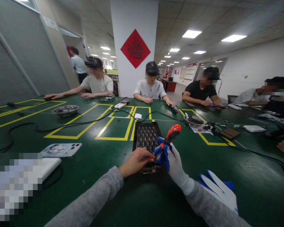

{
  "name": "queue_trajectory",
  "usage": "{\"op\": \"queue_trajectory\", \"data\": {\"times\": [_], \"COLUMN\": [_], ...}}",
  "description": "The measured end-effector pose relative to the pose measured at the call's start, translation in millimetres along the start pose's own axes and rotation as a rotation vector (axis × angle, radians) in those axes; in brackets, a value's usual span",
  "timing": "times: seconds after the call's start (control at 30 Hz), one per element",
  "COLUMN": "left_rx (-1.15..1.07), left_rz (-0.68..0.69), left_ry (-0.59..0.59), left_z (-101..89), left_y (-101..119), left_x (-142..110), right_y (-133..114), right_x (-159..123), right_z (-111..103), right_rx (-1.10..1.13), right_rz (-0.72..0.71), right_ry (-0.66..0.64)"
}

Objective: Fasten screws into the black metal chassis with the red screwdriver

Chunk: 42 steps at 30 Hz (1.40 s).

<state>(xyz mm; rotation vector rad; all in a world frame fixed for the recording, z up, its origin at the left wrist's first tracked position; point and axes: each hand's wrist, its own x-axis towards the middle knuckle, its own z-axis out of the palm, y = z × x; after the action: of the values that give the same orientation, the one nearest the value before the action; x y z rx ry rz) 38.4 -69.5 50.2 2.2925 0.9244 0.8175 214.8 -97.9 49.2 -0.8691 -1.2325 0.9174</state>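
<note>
My right hand (174, 160), in a white and blue glove, is closed around a screwdriver (173, 134) with a red and black handle. The handle points up and to the right, and the shaft slants down toward my left hand. My bare left hand (137, 161) is pinched at the shaft's lower end; what sits between its fingertips is too small to make out. Under both hands lies a black tray (135, 132) holding many small metal pieces in rows. My hands cover part of its near end.
A spare glove (219, 190) lies right of my forearm. To the left are a phone (61, 149) and a white box (50, 165). Metal bowls (65, 110) and a brown wallet-like item (230, 133) stand farther off. Black cables (90, 122) cross the table; several people sit opposite.
</note>
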Motion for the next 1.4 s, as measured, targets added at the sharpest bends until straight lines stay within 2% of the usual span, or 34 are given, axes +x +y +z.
{"op": "queue_trajectory", "data": {"times": [0.2, 0.3, 0.43, 0.57, 0.67, 0.73, 0.83, 1.03, 1.17, 1.4], "left_rx": [-0.058, -0.107, -0.232, -0.25, -0.195, -0.193, -0.224, -0.219, -0.179, -0.161], "left_rz": [-0.027, -0.047, -0.139, -0.251, -0.434, -0.488, -0.458, -0.443, -0.426, -0.398], "left_ry": [0.031, 0.083, 0.323, 0.62, 0.691, 0.66, 0.601, 0.569, 0.493, 0.493], "left_z": [1.4, 0.7, -1.4, -3.4, -4.1, -3.4, -1.2, -2.0, -6.8, -5.3], "left_y": [0.5, 2.0, -4.9, -34.2, -59.6, -70.3, -74.9, -79.6, -87.2, -87.2], "left_x": [0.0, -2.0, -5.8, -5.6, -2.2, 0.1, 1.6, 0.0, -2.3, -3.7], "right_y": [0.0, 1.1, 1.8, 6.8, 16.8, 23.3, 27.8, 23.2, 18.9, 24.1], "right_x": [-2.1, -0.6, 7.7, 18.2, 24.5, 27.3, 28.3, 24.3, 21.8, 21.4], "right_z": [0.2, -0.9, -6.1, -12.9, -17.9, -20.4, -22.5, -20.5, -16.3, -17.1], "right_rx": [0.007, 0.07, 0.122, 0.015, -0.08, -0.082, -0.029, -0.038, -0.016, -0.024], "right_rz": [-0.002, 0.011, 0.012, 0.011, -0.037, -0.037, 0.012, 0.082, 0.164, 0.122], "right_ry": [-0.064, -0.022, 0.128, 0.294, 0.349, 0.363, 0.364, 0.363, 0.327, 0.394]}}
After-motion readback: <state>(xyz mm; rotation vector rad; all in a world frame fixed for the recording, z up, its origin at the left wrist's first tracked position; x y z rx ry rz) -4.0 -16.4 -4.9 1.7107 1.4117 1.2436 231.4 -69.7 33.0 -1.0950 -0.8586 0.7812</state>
